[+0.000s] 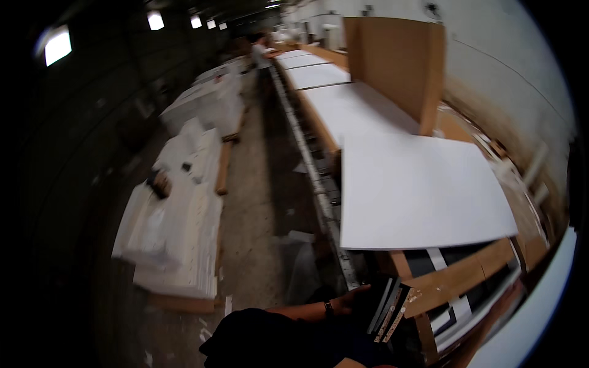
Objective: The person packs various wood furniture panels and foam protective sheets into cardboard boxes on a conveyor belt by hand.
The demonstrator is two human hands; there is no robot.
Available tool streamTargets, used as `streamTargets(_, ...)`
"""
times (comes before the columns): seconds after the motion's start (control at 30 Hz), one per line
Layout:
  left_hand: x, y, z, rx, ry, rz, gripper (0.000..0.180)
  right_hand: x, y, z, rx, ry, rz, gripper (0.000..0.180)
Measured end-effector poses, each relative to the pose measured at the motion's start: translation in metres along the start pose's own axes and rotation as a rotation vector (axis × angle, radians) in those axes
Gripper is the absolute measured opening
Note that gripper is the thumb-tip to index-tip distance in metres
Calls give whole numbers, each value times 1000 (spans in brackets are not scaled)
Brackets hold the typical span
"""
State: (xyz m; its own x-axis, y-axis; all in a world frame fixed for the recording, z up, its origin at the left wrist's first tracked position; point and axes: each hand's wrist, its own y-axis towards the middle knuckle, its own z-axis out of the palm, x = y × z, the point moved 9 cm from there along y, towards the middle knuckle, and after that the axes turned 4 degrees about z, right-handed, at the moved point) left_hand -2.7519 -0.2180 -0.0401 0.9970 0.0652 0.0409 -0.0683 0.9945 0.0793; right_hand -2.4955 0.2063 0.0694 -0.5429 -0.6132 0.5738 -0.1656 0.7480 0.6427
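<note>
Beside a stack of dark panels (388,310) with bare chipboard edges, my left hand (353,300) reaches in from the lower middle, a dark band on its wrist. Its fingers are lost in shadow, so a grip cannot be made out. My right hand (504,302) lies along the right side of an open cardboard carton (460,285), touching or very near its edge; blur hides the finger shape. Inside the carton are dark panels and white strips. A large white sheet (423,193) covers the carton's far part.
Further white sheets (362,107) line the conveyor (313,165) beyond, with a tall brown cardboard piece (392,67) standing upright. White wrapped stacks (178,227) sit on pallets across the aisle at left. A person (261,52) stands far along the line. A pale wall runs at right.
</note>
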Motion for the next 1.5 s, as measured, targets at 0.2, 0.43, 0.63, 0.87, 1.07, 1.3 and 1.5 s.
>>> streamTargets(0.2,15,-48,-32,-262,56,239,52,-150,-56,112,473,-1276,40,49)
streamTargets(0.43,6,-79,-7,179,-275,395,60,-51,-50,78,560,-1076,101,49)
streamTargets(0.63,-29,-95,20,306,-455,279,55,84,-89,34,551,-504,209,58)
streamTargets(0.87,-94,-172,36,263,-354,327,55,215,-131,36,611,38,409,69)
streamTargets(1.07,-162,-233,51,286,-394,327,47,338,-92,150,569,380,53,44)
streamTargets(1.3,-238,-329,16,53,-212,426,51,399,-189,368,722,-633,-90,50)
streamTargets(1.5,-300,-405,47,242,-281,659,49,401,-184,360,529,-644,-80,47)
